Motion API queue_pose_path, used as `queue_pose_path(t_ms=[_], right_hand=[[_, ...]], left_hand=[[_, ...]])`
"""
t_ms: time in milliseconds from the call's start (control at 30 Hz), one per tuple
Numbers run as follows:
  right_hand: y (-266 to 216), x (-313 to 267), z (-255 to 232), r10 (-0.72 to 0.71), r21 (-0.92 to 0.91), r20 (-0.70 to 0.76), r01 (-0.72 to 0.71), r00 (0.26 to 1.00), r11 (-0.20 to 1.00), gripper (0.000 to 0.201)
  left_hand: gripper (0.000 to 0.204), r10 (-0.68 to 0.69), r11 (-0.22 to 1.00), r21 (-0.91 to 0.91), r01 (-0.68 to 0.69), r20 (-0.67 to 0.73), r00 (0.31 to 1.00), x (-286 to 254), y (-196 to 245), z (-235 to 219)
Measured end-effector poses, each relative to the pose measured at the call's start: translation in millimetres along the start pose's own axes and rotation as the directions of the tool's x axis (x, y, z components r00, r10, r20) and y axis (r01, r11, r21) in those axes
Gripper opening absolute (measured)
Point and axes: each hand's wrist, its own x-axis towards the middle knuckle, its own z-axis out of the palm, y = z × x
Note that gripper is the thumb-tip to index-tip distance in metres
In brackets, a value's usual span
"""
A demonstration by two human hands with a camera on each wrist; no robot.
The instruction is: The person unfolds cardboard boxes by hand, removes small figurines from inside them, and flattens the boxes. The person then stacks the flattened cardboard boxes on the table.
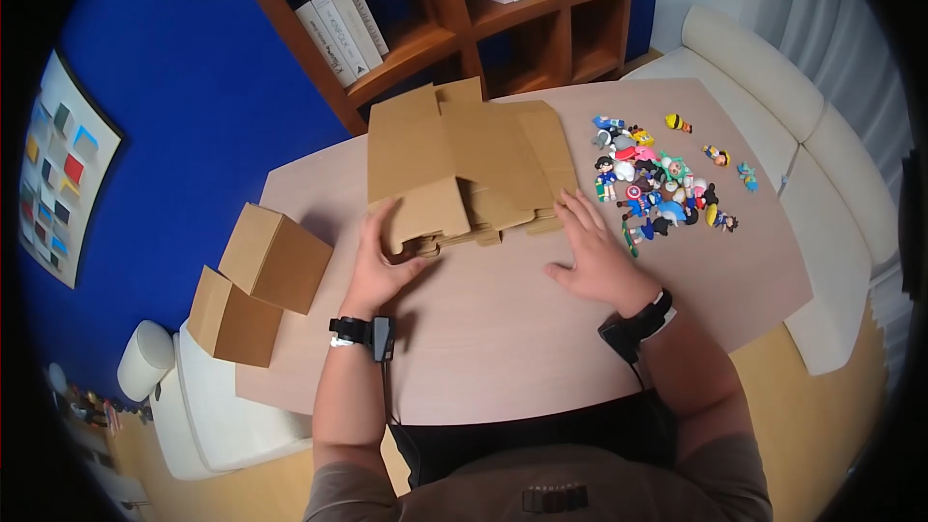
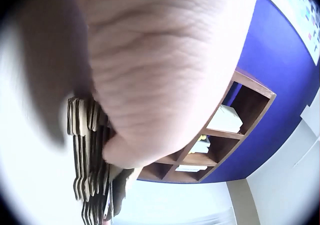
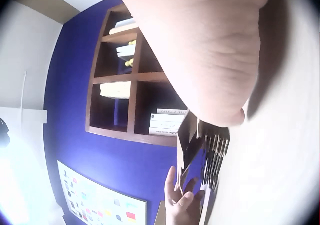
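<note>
A stack of flattened cardboard boxes point(image 1: 503, 169) lies on the table in the head view, with its layered edges point(image 3: 216, 152) showing in the right wrist view. Along the stack's near left edge is my left hand point(image 1: 372, 266), fingers against the cardboard and thumb spread away from them. My right hand point(image 1: 604, 256) touches the near right corner with its fingers extended and thumb held apart. The palm of each hand fills much of its own wrist view and hides part of the stack.
Two folded-up cardboard boxes point(image 1: 290, 256) stand at the table's left edge. Many small toy figures point(image 1: 662, 179) are gathered on the right side of the table point(image 1: 483, 329), a few lying apart. Behind the table rises a wooden bookshelf point(image 1: 464, 34). White sofas point(image 1: 841, 174) flank the table.
</note>
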Motion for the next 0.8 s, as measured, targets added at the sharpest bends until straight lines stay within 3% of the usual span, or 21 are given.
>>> queue_pose_path(t_ms=[67,100,233,300,367,433,500,733,800], right_hand=[[4.6,2.3,4.0,0.010,0.004,-0.011,-0.010,1.000,1.000,0.084],[6.5,2.7,6.0,0.036,0.054,-0.036,-0.034,0.999,0.998,0.084],[1.8,2.5,1.4,0.087,0.159,-0.069,-0.075,0.994,0.984,0.083],[-5.6,2.2,-2.1,0.106,0.088,-0.066,-0.099,0.992,0.991,0.083],[-6.0,2.6,0.1,0.123,0.019,-0.060,-0.122,0.991,0.992,0.082],[1.2,4.0,4.1,0.167,0.181,-0.076,-0.151,0.983,0.972,0.081],[4.5,4.8,4.8,0.182,0.238,-0.080,-0.158,0.980,0.958,0.082],[0.4,6.0,1.5,0.154,0.332,-0.100,-0.113,0.983,0.937,0.090],[1.4,6.8,2.9,0.141,0.253,-0.095,-0.113,0.985,0.961,0.091]], left_hand=[[0.082,0.138,0.955,0.244,-0.169,0.136,0.981,2.4,-3.1,1.7],[0.072,0.120,0.955,0.261,-0.141,0.096,0.988,1.4,2.6,4.7],[0.070,0.080,0.962,0.260,-0.081,0.016,0.997,12.8,-34.9,0.7],[0.062,0.074,0.915,0.396,-0.080,0.031,0.997,13.1,-37.4,-0.5],[0.059,0.063,0.922,0.385,-0.045,-0.033,0.997,9.9,-34.0,3.7],[0.056,0.053,0.928,0.372,-0.016,-0.090,0.995,9.4,-32.5,4.7],[0.052,-0.023,0.960,0.277,0.033,-0.038,0.999,10.0,-32.0,4.0],[0.054,0.009,0.975,0.219,-0.021,0.056,0.998,12.3,-32.9,6.5],[0.056,0.000,0.910,0.411,-0.057,0.137,0.991,7.1,-20.2,9.3]])
